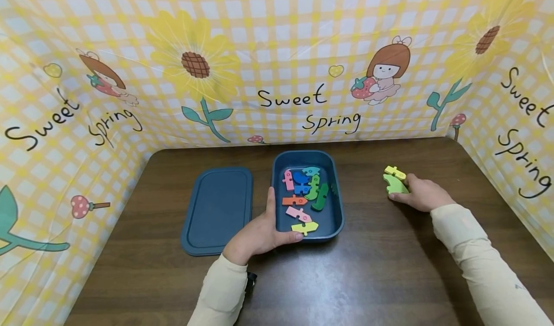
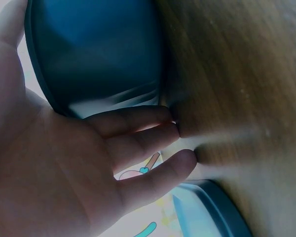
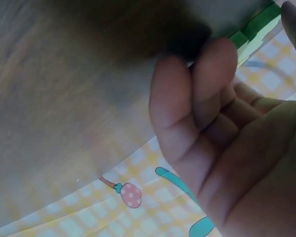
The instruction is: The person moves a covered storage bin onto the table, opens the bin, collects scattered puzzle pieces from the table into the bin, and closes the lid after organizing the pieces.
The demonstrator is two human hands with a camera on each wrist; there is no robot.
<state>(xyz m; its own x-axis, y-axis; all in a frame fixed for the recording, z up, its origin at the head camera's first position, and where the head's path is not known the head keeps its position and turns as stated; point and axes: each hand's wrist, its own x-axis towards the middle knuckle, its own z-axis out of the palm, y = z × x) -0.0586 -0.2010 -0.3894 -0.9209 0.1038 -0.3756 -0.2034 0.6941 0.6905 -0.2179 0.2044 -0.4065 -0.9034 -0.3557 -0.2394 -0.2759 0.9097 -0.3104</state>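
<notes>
My left hand (image 1: 259, 234) rests against the near left corner of a dark blue plastic box (image 1: 339, 210), thumb over the front rim. Its straight fingers lie along the box's outer left side, their tips at the tabletop in the left wrist view. Inside the box lie several coloured puzzle pieces, among them an orange piece (image 1: 294, 200), a dark green piece (image 1: 320, 197) and a yellow piece (image 1: 305, 228). At the right, my right hand (image 1: 426, 195) pinches a light green puzzle piece (image 1: 395, 185) between thumb and fingers, low over the table. A yellow arrow-shaped piece (image 1: 395, 172) lies right behind it.
A dark blue lid (image 1: 220, 210) lies flat on the brown wooden table (image 1: 368, 268), left of the box. Checked yellow cloth (image 1: 277, 52) with printed flowers encloses the back and both sides.
</notes>
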